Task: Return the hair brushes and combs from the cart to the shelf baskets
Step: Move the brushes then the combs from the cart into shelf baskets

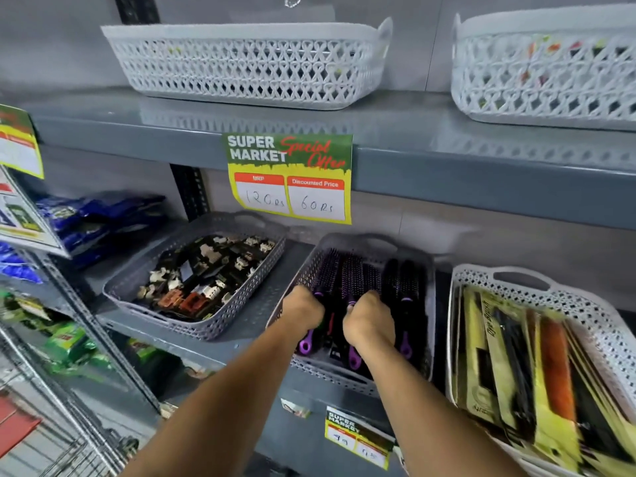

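Two hands of mine are down in the grey basket on the middle shelf. My left hand is curled around the handle of a round brush with purple bristles. Its purple handle end sticks out below my fist. My right hand is curled around the next brush, and that purple handle end pokes out under my wrist too. Both sets of fingers are closed tight on the handles, so I cannot see the fingertips.

More brushes lie side by side in the same basket, to the right of my hands. Their bristle ends point to the back wall and their handles point at me. The basket sits tipped a bit over the front edge of the shelf.

Left of it is another grey basket full of hair clips. Right of it is a white basket with packs of combs in yellow card.

Above my hands hangs a yellow and green price sign. It says 120 and 60. On the top shelf stand two more white baskets. Blue packs lie far to the left. A bit of the wire cart shows in the bottom left corner.
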`<state>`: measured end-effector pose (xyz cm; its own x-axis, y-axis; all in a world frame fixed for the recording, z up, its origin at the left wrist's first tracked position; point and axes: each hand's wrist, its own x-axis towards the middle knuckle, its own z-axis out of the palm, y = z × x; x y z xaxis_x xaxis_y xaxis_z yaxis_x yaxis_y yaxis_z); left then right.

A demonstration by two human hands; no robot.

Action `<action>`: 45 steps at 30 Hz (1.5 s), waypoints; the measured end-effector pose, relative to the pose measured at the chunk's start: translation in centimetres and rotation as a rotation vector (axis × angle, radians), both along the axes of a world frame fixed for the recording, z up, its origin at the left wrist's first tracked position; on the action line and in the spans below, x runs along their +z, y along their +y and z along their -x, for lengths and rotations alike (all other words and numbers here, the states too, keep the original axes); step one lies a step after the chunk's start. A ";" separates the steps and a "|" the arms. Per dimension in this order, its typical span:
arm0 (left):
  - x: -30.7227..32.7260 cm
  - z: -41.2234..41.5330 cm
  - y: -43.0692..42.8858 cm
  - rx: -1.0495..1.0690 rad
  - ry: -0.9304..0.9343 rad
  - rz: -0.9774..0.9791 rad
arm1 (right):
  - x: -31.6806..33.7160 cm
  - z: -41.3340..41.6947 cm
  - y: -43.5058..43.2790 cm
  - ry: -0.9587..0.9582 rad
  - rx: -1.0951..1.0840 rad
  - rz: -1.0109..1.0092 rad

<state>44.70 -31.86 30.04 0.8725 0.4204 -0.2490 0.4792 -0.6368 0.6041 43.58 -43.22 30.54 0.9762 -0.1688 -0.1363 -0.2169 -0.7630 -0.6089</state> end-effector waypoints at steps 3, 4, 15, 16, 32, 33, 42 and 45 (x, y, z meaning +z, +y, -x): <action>-0.3 0.0 -0.1 -0.001 0.000 -0.042 | 0.6 -0.1 -0.3 0.016 0.054 0.121; -0.3 0.0 -0.1 -0.002 -0.004 -0.055 | 0.7 -0.1 -0.4 0.012 0.069 0.159; -0.6 1.0 -0.4 -0.093 0.017 -0.229 | 0.6 0.2 -1.1 -0.081 0.092 0.383; -0.6 1.0 -0.4 -0.100 0.013 -0.238 | 0.6 0.2 -1.2 -0.078 0.096 0.375; 5.3 5.2 4.9 -0.188 -0.473 -0.275 | 3.9 2.0 0.1 -0.334 0.239 0.240; 5.7 6.2 6.3 -0.167 -0.517 -0.289 | 4.2 2.2 1.3 -0.354 0.278 0.231; 5.2 20.6 20.6 0.188 -0.443 -0.599 | 3.9 7.6 14.0 -0.486 0.729 0.190; 3.3 26.6 25.2 0.337 -0.307 -0.637 | 2.9 10.5 18.6 -0.496 0.880 0.181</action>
<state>18.08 -6.67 33.33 0.6632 0.6556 0.3612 0.5789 -0.7551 0.3077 33.11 -24.66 33.47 0.7031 0.6567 0.2727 0.7092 -0.6192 -0.3372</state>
